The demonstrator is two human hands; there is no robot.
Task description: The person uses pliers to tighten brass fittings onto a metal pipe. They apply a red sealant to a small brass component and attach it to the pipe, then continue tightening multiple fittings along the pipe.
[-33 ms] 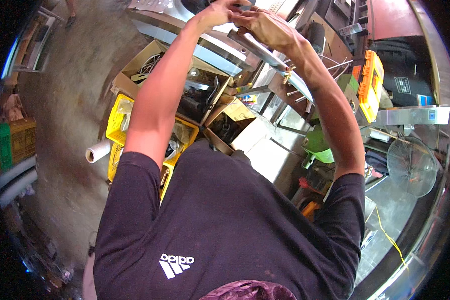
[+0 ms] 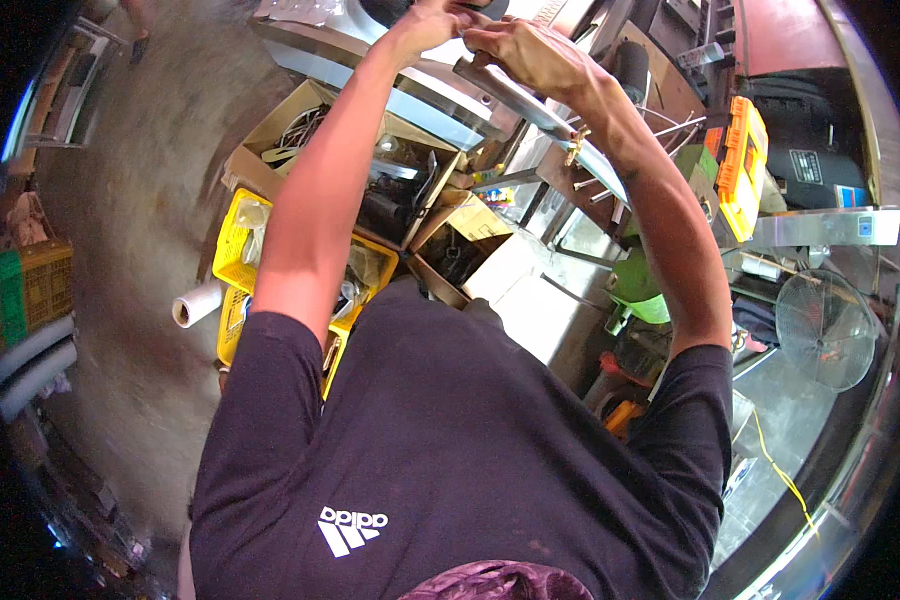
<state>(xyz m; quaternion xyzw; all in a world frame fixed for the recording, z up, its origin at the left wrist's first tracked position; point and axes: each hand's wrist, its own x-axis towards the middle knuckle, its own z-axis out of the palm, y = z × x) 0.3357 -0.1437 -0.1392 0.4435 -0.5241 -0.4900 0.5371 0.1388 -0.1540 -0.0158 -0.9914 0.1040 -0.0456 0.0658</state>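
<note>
Steel bar (image 2: 530, 100) runs from upper left to lower right beneath both raised hands: right hand (image 2: 525, 45) grips its upper end, left hand (image 2: 430, 20) closed just beside it.

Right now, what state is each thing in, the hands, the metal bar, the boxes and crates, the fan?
Left hand: raised, fingers closed at the end of the long grey metal bar.
Right hand: resting on top of the bar.
Long grey metal bar: held up, tilted.
Brown cardboard box: open, holding parts.
Yellow plastic crates: open, partly filled.
Round wire-guard fan: blades not blurred.
Orange tool case: shut.
</note>
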